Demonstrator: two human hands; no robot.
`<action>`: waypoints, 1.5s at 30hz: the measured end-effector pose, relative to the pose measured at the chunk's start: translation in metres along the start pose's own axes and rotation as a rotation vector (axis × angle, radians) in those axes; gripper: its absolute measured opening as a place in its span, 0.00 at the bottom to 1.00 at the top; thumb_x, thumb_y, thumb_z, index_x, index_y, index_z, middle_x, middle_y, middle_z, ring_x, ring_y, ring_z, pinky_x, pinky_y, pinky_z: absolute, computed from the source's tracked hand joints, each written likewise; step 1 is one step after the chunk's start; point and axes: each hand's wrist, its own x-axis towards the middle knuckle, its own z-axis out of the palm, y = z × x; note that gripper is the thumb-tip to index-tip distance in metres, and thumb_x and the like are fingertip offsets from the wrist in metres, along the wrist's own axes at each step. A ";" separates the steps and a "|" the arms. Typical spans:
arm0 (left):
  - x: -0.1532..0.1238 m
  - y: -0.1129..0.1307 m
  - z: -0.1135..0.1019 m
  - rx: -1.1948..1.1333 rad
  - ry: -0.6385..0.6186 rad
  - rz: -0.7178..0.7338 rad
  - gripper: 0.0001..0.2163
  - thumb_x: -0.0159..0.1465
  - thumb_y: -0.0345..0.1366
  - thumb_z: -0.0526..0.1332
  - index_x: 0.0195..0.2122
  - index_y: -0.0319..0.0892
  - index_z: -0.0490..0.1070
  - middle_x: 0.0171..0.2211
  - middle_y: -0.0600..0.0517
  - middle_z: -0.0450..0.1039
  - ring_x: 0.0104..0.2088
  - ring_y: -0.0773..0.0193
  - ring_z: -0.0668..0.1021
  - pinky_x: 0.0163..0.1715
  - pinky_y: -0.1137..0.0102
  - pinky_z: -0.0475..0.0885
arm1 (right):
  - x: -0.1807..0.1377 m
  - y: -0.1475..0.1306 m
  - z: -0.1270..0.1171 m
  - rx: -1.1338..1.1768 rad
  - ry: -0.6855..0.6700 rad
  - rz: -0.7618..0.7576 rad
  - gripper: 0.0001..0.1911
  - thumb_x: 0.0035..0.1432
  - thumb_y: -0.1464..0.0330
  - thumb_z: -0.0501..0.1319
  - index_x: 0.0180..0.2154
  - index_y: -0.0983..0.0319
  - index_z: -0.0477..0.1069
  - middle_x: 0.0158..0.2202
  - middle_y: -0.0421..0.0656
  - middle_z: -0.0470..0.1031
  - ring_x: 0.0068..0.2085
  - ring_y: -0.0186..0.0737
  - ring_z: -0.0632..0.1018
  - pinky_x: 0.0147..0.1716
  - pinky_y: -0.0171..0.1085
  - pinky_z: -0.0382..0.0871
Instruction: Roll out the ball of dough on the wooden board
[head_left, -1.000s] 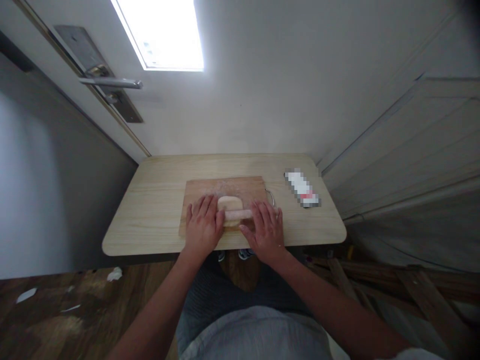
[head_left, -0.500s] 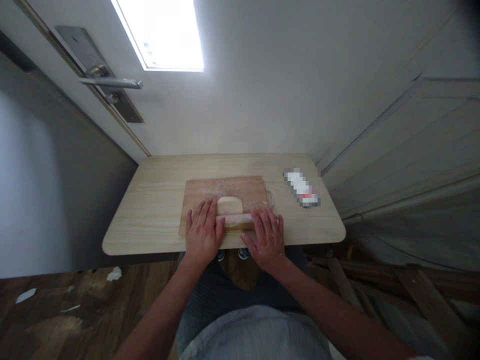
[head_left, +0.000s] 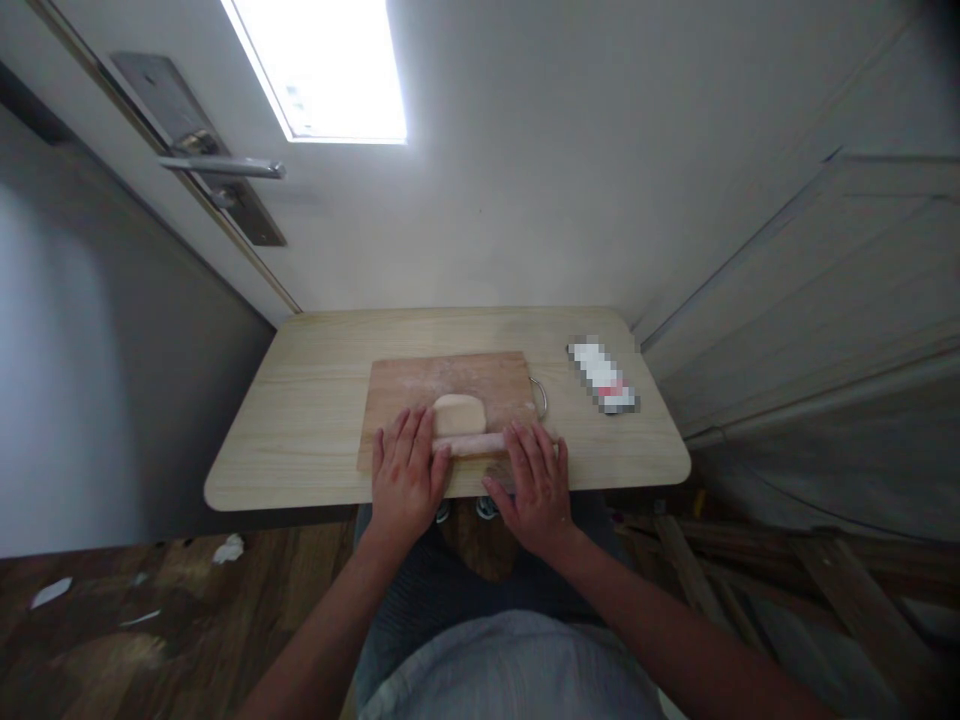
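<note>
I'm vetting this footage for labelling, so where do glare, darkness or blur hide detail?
Head view: the door's pane is blown out to white; head view: the floor lies dim; head view: a pixelated patch masks the item on the table; head view: the dough and rolling pin look slightly soft, but their outlines are readable.

Dough [head_left: 460,413] lies behind 1 rolling pin [head_left: 472,444] on the cutting board [head_left: 504,374].

The single head view looks forward and steeply down from above the near side of the counter [head_left: 292,410], taking in the door [head_left: 525,200] behind it.
</note>
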 end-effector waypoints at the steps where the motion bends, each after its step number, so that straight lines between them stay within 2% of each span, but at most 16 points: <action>1: -0.001 0.000 0.000 -0.002 0.000 0.005 0.26 0.74 0.41 0.52 0.71 0.41 0.56 0.67 0.41 0.65 0.70 0.50 0.63 0.70 0.50 0.49 | -0.001 0.000 0.000 0.004 0.000 -0.002 0.38 0.68 0.54 0.56 0.72 0.63 0.49 0.68 0.53 0.65 0.70 0.57 0.58 0.69 0.61 0.44; 19: -0.011 -0.001 -0.003 0.005 -0.033 0.025 0.33 0.70 0.48 0.58 0.72 0.42 0.52 0.68 0.39 0.63 0.70 0.47 0.62 0.70 0.48 0.48 | -0.007 -0.001 -0.002 0.018 0.003 -0.004 0.38 0.68 0.56 0.58 0.72 0.62 0.49 0.68 0.52 0.64 0.71 0.56 0.59 0.69 0.62 0.44; 31: 0.012 0.010 -0.010 0.004 -0.097 -0.098 0.28 0.73 0.50 0.50 0.70 0.41 0.57 0.67 0.40 0.65 0.69 0.47 0.64 0.69 0.45 0.50 | 0.023 0.001 0.000 0.004 -0.048 0.044 0.33 0.72 0.54 0.51 0.70 0.64 0.54 0.68 0.52 0.63 0.71 0.54 0.57 0.70 0.59 0.39; 45: 0.043 0.006 -0.009 0.047 -0.181 -0.167 0.26 0.74 0.48 0.45 0.67 0.43 0.64 0.67 0.43 0.65 0.70 0.48 0.63 0.68 0.42 0.51 | 0.055 0.000 -0.001 0.021 -0.091 0.082 0.29 0.73 0.55 0.50 0.66 0.64 0.61 0.67 0.54 0.66 0.69 0.53 0.62 0.69 0.62 0.37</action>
